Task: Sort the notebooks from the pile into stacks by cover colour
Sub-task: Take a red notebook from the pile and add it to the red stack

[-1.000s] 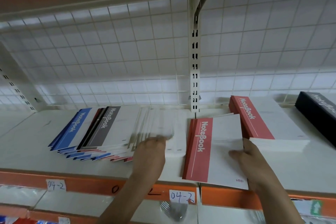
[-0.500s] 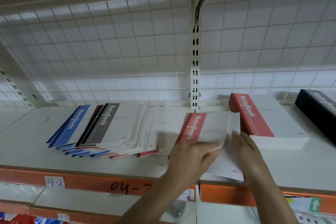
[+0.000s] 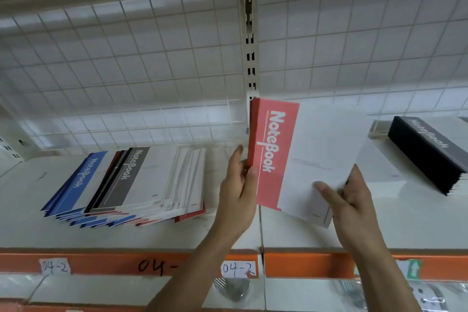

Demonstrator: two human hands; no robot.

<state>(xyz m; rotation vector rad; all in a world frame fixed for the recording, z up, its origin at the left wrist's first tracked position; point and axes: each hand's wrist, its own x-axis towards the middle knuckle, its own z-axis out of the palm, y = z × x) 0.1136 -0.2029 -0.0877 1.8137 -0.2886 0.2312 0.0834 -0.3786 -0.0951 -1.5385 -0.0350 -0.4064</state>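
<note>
**Head view: red notebooks lifted between two hands above shelf 04-2**

Head view. The red notebooks (image 3: 276, 157) are held off the shelf (image 3: 177, 233), tilted nearly upright, in front of the slotted post (image 3: 250, 58). The front cover has a red band along the spine with "NoteBook" in white running lengthwise beside a thin white rule. The rest of the cover is white, and its small print is too faint to read. The dark red spine and the lower right corner show some thickness, but the number of copies cannot be counted.

The left hand (image 3: 238, 192) grips the spine edge, with the thumb on the red band and the fingers curled behind. The right hand (image 3: 352, 200) pinches the lower right edge, with the thumb laid on the white cover and the fingers behind.

To the left the pile (image 3: 126, 180) lies fanned on the shelf. Its uppermost covers bear a blue band and a grey band, each lettered "NoteBook", and red and blue edges show along its front. At far right a black stack (image 3: 428, 154) is cut off by the frame, and its lettering is blurred.

The orange shelf edge (image 3: 101, 263) carries two paper labels (image 3: 54, 266) reading "04-2". Handwriting (image 3: 157, 266) on it reads "04-" and is broken off by the left forearm. A green arrow sticker (image 3: 413, 269) is also fixed to the edge. The items below the shelf are too blurred to identify.
</note>
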